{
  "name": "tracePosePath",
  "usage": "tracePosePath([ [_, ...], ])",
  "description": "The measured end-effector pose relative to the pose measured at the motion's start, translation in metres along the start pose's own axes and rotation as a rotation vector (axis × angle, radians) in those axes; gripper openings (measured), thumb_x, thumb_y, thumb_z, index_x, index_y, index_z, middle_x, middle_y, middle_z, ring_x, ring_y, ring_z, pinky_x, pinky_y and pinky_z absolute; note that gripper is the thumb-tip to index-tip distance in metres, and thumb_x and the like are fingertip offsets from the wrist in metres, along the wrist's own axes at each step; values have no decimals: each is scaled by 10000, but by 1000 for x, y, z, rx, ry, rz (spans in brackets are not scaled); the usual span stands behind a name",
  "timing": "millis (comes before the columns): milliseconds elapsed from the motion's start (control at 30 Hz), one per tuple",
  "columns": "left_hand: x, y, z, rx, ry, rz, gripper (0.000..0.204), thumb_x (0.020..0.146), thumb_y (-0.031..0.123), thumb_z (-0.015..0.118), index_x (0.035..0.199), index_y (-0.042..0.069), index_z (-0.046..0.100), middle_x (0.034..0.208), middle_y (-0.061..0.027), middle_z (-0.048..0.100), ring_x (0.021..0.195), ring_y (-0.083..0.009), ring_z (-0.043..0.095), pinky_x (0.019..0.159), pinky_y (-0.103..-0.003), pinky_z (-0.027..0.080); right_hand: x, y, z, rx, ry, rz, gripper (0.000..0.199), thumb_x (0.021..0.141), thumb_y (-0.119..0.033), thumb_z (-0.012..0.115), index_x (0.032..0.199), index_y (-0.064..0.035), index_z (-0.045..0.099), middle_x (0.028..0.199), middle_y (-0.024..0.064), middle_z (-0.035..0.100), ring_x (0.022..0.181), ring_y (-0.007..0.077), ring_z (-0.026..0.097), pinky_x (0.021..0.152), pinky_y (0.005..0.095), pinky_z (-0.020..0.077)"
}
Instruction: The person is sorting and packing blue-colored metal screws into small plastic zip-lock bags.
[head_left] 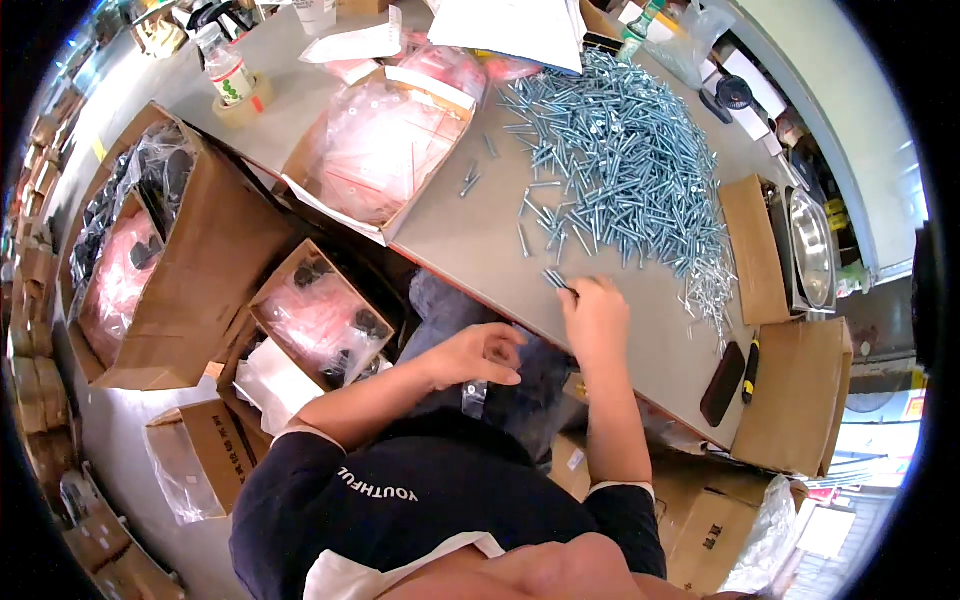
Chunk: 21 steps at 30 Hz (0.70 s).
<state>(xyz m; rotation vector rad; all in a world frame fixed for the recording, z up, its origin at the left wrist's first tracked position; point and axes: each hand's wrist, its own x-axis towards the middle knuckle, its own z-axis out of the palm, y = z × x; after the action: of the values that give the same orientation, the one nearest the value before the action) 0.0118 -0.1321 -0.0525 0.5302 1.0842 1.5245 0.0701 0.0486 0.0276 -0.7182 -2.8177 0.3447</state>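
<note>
My right hand (597,315) is closed at the front edge of the grey table, with a few screws (557,283) pinched in its fingertips. Over my lap, my left hand (482,356) has loosely curled fingers, and a gap shows between thumb and fingertips. Just below it is a small clear plastic bag (475,398); I cannot tell whether the hand touches it. A big heap of silvery screws (630,150) covers the far right of the table. Thinner, paler pins or screws (708,290) form a small pile at its near right side.
A shallow box of clear bags with red print (385,150) overhangs the table's left edge. Cartons (325,315) with similar bags stand left of my lap. On the right are a dark oblong object (722,385), a yellow-black cutter (750,370), cardboard boxes (790,400) and a metal bowl (810,245).
</note>
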Motion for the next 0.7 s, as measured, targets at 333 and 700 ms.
tracePosePath([
  [333, 40, 7, 18, -372, -266, -333, 584, 679, 80, 773, 1175, -21, 482, 949, -65, 573, 883, -154, 572, 761, -282, 487, -41, 41, -23, 315, -137, -238, 173, 738, -63, 655, 910, -53, 670, 929, 108, 601, 848, 288, 602, 742, 365, 489],
  [700, 29, -4, 25, -222, -387, -125, 545, 705, 52, 756, 1186, 76, 501, 969, -25, 531, 909, -122, 519, 772, -254, 446, 17, 70, -2, 262, 5, -302, 214, 785, 9, 553, 980, -41, 625, 967, 135, 566, 927, 322, 559, 791, 375, 459],
])
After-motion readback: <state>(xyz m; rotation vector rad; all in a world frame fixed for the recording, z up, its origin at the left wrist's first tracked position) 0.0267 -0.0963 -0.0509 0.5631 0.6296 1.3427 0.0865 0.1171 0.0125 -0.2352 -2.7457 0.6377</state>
